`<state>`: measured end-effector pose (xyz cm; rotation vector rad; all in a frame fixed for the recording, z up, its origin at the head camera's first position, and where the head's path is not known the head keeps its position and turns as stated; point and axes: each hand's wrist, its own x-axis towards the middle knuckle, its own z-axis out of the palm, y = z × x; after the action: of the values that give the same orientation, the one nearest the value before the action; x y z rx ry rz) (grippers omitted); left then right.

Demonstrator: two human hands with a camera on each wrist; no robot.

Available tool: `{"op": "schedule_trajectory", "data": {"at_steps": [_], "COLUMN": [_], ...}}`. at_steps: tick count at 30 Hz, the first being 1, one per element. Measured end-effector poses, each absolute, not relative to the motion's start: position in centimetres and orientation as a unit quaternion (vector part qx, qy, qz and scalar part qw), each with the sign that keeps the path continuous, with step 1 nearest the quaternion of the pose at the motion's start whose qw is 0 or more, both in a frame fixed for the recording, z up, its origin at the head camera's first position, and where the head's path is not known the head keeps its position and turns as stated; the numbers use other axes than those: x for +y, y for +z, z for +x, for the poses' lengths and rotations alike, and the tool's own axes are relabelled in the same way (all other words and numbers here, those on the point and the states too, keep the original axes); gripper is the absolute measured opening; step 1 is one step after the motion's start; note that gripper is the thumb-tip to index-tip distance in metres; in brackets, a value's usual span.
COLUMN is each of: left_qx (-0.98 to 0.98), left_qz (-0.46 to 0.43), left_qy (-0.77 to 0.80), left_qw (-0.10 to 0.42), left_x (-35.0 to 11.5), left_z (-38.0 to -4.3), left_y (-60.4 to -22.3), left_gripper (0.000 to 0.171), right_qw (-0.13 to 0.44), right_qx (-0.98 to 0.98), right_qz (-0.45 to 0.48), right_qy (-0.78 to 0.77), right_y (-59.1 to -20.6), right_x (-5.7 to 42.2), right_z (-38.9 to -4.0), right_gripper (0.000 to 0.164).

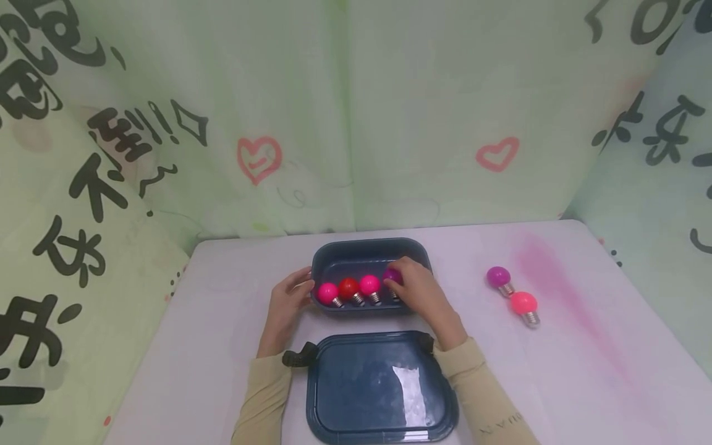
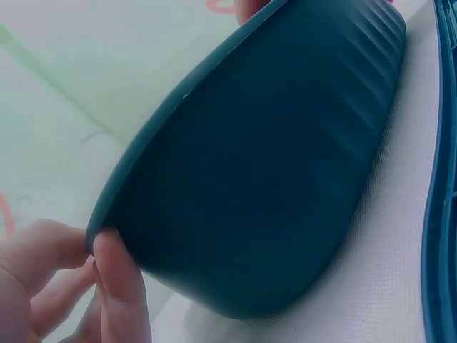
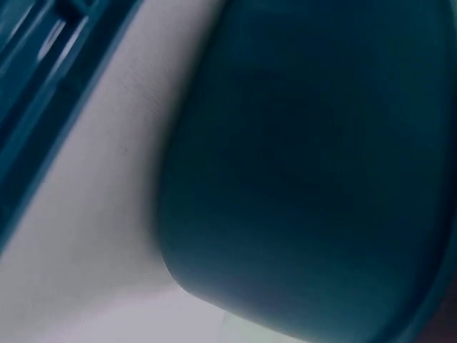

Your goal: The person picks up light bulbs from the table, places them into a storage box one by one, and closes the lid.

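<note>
A dark blue plastic box (image 1: 356, 250) stands on the table with a row of round light bulbs along its near side. From the left they are a pink bulb (image 1: 328, 292), a red bulb (image 1: 349, 288) and another pink bulb (image 1: 369, 285). My right hand (image 1: 417, 285) pinches a purple bulb (image 1: 392, 275) at the right end of that row, inside the box. At the box's left end, my left hand (image 1: 289, 306) grips the rim; the left wrist view shows thumb and finger (image 2: 121, 286) on the rim's edge. The right wrist view shows mostly the box wall (image 3: 307, 157).
The matching dark blue lid (image 1: 378, 389) lies nearer me, between the forearms. A purple bulb (image 1: 498, 277) and a coral-pink bulb (image 1: 524, 303) lie on the white table (image 1: 584, 371) to the right. Black straps (image 1: 300, 355) sit at the wrists. Curtains (image 1: 356, 111) surround the table.
</note>
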<state>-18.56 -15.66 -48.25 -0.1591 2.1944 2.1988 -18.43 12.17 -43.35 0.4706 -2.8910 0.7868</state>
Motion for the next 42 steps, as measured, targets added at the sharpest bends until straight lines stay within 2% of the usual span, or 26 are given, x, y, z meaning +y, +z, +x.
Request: {"op": "schedule_trajectory", "data": {"at_steps": [11, 20, 32, 42], "left_qx": [0.702, 0.703, 0.707, 0.703], "left_qz": [-0.05, -0.046, -0.041, -0.043], "left_qy": [0.71, 0.71, 0.705, 0.71], "left_qw": [0.018, 0.015, 0.024, 0.009], "left_x": [-15.5, -15.2, -15.6, -15.6], "left_z": [-18.4, -18.3, -18.3, -18.6], "left_y": [-48.3, -48.3, -47.4, -48.1], "left_gripper": [0.039, 0.039, 0.04, 0.038], "right_qw": [0.045, 0.026, 0.08, 0.092], "right_qx": [-0.958, -0.962, -0.954, -0.952], "right_qz": [0.148, 0.144, 0.157, 0.158], "right_qy": [0.243, 0.232, 0.241, 0.246], "right_y": [-44.0, -43.9, -42.8, -41.8], "right_x": [11.9, 12.2, 13.3, 15.2], "right_z": [-18.7, -18.8, -18.5, -18.2], "right_gripper": [0.034, 0.042, 0.04, 0.033]}}
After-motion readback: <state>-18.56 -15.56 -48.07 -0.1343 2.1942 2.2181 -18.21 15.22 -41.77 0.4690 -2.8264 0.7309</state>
